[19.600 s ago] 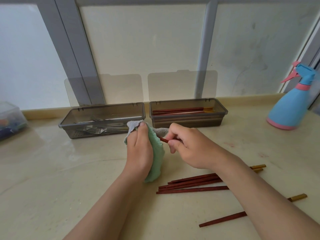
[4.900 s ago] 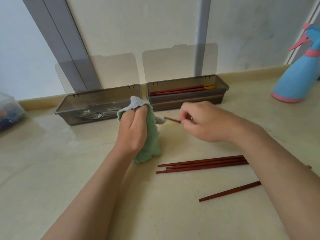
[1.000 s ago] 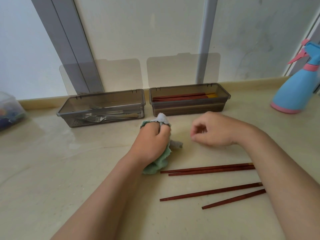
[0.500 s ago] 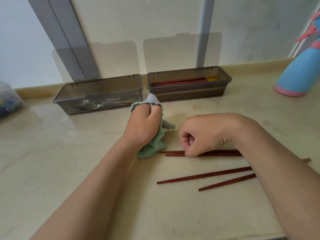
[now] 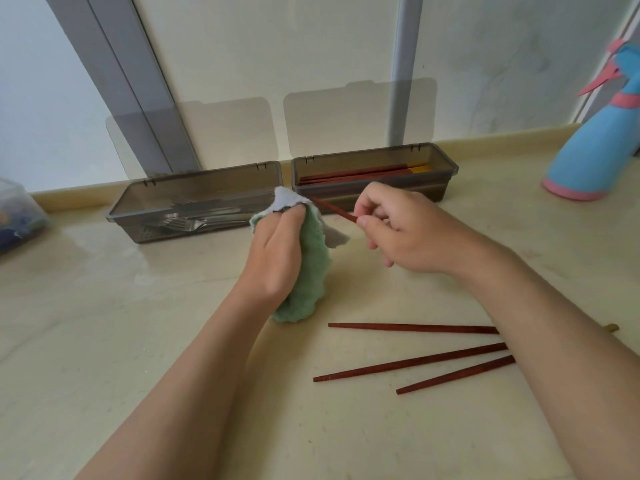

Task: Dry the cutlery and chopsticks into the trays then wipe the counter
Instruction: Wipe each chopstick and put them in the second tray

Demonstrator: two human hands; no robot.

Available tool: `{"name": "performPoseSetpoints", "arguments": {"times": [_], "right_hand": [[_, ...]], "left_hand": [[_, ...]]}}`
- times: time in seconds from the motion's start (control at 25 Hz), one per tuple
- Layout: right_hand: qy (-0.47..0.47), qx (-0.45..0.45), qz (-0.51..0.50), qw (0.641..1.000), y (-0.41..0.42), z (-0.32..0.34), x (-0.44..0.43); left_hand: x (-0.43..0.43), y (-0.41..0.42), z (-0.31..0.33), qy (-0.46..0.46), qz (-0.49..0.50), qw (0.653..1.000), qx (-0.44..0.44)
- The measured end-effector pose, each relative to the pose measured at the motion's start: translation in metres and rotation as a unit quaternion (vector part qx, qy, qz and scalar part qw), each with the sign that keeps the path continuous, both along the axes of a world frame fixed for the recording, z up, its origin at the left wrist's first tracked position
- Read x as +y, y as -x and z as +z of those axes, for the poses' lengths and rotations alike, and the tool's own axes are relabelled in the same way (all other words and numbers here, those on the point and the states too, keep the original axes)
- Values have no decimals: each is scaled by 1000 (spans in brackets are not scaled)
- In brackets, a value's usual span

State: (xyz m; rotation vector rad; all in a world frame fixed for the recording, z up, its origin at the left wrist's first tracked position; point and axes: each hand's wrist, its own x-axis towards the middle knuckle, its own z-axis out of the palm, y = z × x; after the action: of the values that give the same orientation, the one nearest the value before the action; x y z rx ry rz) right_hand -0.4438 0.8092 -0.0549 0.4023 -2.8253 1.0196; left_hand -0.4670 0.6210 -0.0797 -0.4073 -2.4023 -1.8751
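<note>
Against fluffy cloth [image 5: 306, 271], slim tapered chopstick [image 5: 334, 210]

green cloth [image 5: 306, 271], pale grey on its reverse: bunched upright, lower end on the bench [image 5: 138, 323], gripped by the left hand [image 5: 277, 258]. held chopstick [image 5: 334, 210]: dark red, tilted, tip at the cloth's top fold, pinched by the right hand [image 5: 405, 230]. three loose chopsticks [image 5: 408, 363]: dark red, lying on the bench right of the cloth, fanned apart, far ends hidden under the right forearm. left tray [image 5: 121, 216]: smoky transparent, lid raised, holds metal forks [image 5: 194, 221]. right tray [image 5: 450, 173]: same type, holds stored chopsticks [image 5: 353, 174], red with yellow ends.
</note>
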Motion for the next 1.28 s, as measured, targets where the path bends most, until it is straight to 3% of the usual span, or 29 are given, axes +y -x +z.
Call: {"name": "performPoseSetpoints", "arguments": {"times": [0.2,0.4,0.52,0.76,0.84,0.96,1.04,1.16,1.28], "right_hand": [[54,20,60,997,2,-12,-14],[24,-11,38,999,5,-9,-3],[28,-15,67,997,3,-11,-9],[135,-2,83,987,1,-19,-33],[109,-22,63,992,1,-13,-26],[32,-87,51,994,0,-4,-13],[-5,-75,63,995,0,-5,-15],[32,-52,86,994,-2,-14,-29],[68,-95,75,990,-1,-12,-23]], "left_hand": [[6,2,-5,8,-12,999,33],[-3,10,8,-161,173,972,-6],[-6,15,7,-214,205,954,-37],[14,2,-3,-94,116,989,19],[11,3,1,-93,123,988,23],[-1,12,11,-174,201,964,-3],[-1,11,14,-187,210,960,-9],[13,1,0,-69,119,990,31],[17,4,-7,-4,60,998,30]]}}
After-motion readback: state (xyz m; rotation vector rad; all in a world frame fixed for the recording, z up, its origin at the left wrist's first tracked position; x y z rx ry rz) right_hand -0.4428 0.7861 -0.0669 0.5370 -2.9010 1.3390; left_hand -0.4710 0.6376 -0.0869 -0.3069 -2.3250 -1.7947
